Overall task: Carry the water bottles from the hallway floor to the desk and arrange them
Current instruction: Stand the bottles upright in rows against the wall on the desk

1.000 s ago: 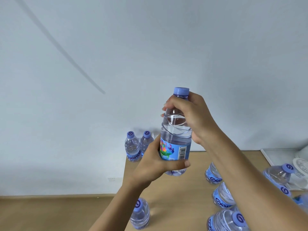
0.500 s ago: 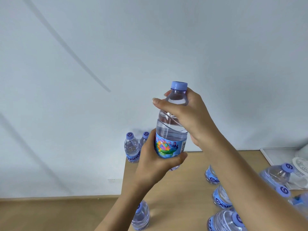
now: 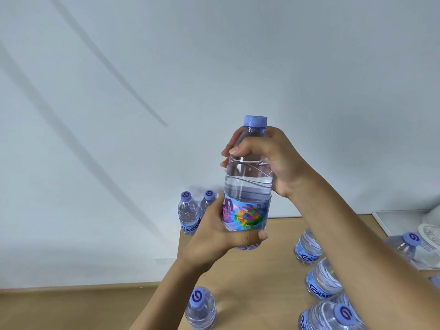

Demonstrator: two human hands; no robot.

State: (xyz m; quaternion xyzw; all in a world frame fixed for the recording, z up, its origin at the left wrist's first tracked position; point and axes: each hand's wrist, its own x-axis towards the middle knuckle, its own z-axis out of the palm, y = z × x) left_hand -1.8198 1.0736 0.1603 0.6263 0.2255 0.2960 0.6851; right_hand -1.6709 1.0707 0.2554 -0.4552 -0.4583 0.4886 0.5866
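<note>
A pale wall [image 3: 119, 67] filled most of the view, crossed by two long slanting shadows, and a strip of wood floor [image 3: 71, 308] ran along the bottom left beside the wooden desk [image 3: 262, 277]. At the desk's far left corner two small water bottles [image 3: 189, 214] stood upright against the wall, the second of them partly hidden behind the left hand [image 3: 221, 236]. Nearer the camera a single bottle [image 3: 200, 308] stood upright on the left part of the desk, seen from above and cut off by the lower frame edge. The left hand curled round the lower body of the held water bottle [image 3: 247, 186], thumb across the front just under the colourful label and the remaining fingers out of sight behind it. This bottle was upright in the air above the desk, touching nothing but the two hands, its purple cap uppermost. The right hand [image 3: 269, 160] wrapped its fingers round the bottle's shoulder just below the cap. The right forearm crossed in front of a cluster of bottles [image 3: 321, 279] standing on the right part of the desk, covering several so their count could not be told. At the far right another bottle [image 3: 404, 246] leaned at a tilt beside a white tray [image 3: 385, 217] and a round white object [image 3: 431, 234] that was cut off and hard to make out
</note>
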